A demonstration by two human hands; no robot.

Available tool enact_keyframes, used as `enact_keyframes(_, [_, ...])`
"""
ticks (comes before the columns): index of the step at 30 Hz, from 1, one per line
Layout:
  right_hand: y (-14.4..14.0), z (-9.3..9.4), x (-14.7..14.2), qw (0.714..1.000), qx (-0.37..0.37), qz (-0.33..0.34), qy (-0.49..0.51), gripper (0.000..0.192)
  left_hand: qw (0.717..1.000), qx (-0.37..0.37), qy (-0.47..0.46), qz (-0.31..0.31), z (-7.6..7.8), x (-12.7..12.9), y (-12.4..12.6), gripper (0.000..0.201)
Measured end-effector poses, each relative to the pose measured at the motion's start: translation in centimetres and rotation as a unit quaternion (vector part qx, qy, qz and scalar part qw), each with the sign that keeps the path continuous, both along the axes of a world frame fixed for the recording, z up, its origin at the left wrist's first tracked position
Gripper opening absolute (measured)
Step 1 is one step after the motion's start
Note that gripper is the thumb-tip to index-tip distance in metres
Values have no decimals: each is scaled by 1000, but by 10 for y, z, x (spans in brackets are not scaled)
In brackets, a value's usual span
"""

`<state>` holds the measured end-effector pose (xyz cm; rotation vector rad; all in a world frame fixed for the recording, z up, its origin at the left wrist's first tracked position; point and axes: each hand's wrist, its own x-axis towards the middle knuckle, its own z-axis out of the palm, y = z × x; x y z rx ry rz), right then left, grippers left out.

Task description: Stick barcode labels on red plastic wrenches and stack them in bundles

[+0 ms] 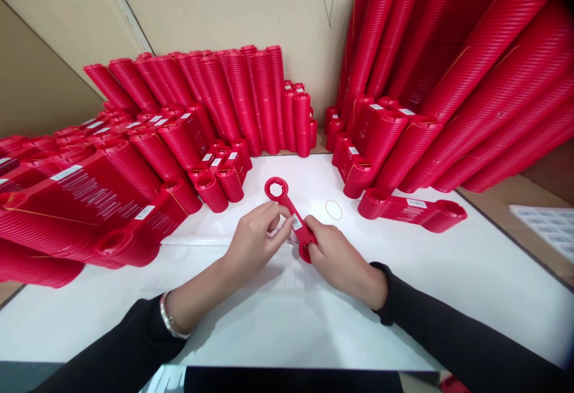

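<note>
A single red plastic ring wrench lies slantwise between my hands, just over the white table. It has a ring at each end and a small white label on its handle. My right hand is closed round the handle near the lower ring, which is partly hidden by the fingers. At the label's left side, the thumb and forefinger of my left hand pinch close together against the handle. The other left fingers are curled in.
Tall stacks of red wrenches stand at the left and back, with more stacks at the right. A short banded bundle lies at the right. A loose rubber band and a label sheet are also there. Clear plastic lies beside my left hand.
</note>
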<state>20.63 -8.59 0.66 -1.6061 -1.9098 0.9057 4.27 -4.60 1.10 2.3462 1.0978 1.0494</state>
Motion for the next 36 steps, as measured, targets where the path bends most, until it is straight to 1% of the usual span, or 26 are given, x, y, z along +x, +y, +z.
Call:
enact_keyframes(2, [-1,-1,-1,1000,7,10,13,18,993,111,41,11,-2,1,2,11])
enact_keyframes(3, [-1,-2,-2,1000,9,13,18,18,987,152,56,20,-3,1,5,13])
enact_keyframes(4, [-1,-2,-2,1000,10,15,21,19,981,181,64,32,-4,0,7,15])
enact_keyframes(6, [-1,-1,-2,999,10,21,24,20,975,206,60,61,-3,-3,14,17])
enact_keyframes(7, [-1,-1,-2,999,9,24,23,20,976,201,45,75,-1,-5,17,18])
enact_keyframes(9, [-2,1,-2,999,5,28,20,20,984,160,-9,82,2,-10,21,18])
enact_keyframes(12, [-3,1,-2,999,-3,29,19,20,991,49,-111,58,7,-14,24,10])
enact_keyframes(15, [-3,0,-1,999,-3,25,30,21,975,-47,-215,21,9,-15,24,6])
enact_keyframes(18, [0,-2,2,997,1,11,73,22,958,-84,-275,-20,9,-16,23,11])
enact_keyframes(21, [5,-6,7,994,4,-23,104,21,956,-87,-278,-31,11,-19,21,17])
enact_keyframes(23, [9,-10,10,993,4,-46,110,19,969,-89,-231,-15,13,-21,19,19])
enact_keyframes(24, [11,-12,12,992,7,-54,113,19,978,-93,-187,-4,13,-22,19,17])
enact_keyframes(26, [13,-13,14,992,19,-60,114,18,993,-107,-58,9,13,-21,17,9])
enact_keyframes(28, [13,-13,14,993,29,-59,102,19,990,-115,85,6,11,-19,15,13])
enact_keyframes(30, [11,-10,13,995,30,-52,84,21,977,-109,182,-13,8,-15,13,17])
enact_keyframes(31, [10,-8,12,996,28,-48,75,22,973,-104,205,-25,7,-14,12,18])
enact_keyframes(33, [8,-5,10,997,20,-38,62,25,968,-105,221,-45,3,-13,11,23])
enact_keyframes(36, [6,-3,9,998,15,-30,50,26,959,-126,247,-61,-1,-14,12,25])
